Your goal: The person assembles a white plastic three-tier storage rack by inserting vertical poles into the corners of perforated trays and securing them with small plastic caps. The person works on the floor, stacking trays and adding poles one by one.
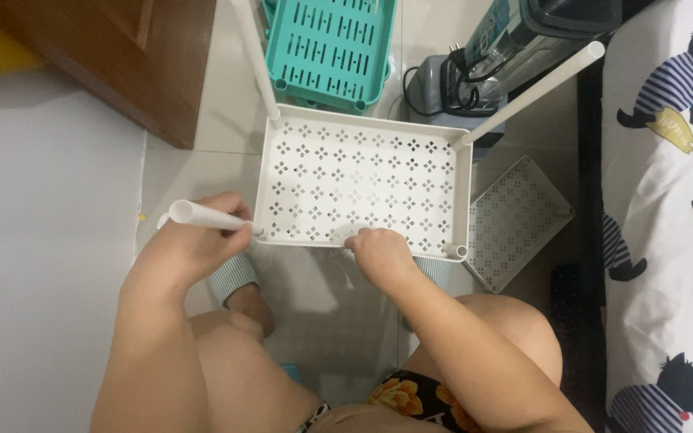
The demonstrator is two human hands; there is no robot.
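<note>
Hands meet at the near rim of a white perforated tray [362, 172] that sits on the pale tiled floor [202, 160] in the middle of the frame. The left hand [202, 236], at centre left, is clenched around a white tube [198, 215] and holds it at the tray's lower left corner, the tube's open end pointing toward the left of the frame. The right hand [378, 250] rests on the tray's near edge just right of centre, fingers curled over the rim and pressing on it; it grasps nothing apart from that edge.

Two more white tubes stand in the tray's far corners: one [254, 56] rises from the upper left corner toward the top of the frame, the other [535, 92] leans out from the upper right corner toward the upper right. The lower right corner shows an open socket.

Beyond the tray, at top centre, lies a teal slotted tray [330, 48]. A second white perforated tray [515, 220] lies tilted just beside the first, at centre right. A dark power adapter with cable [443, 88] sits near the top right. A wooden door [122, 56] fills the upper left, and a bed sheet with dog figures [667, 200] runs down the right edge.
</note>
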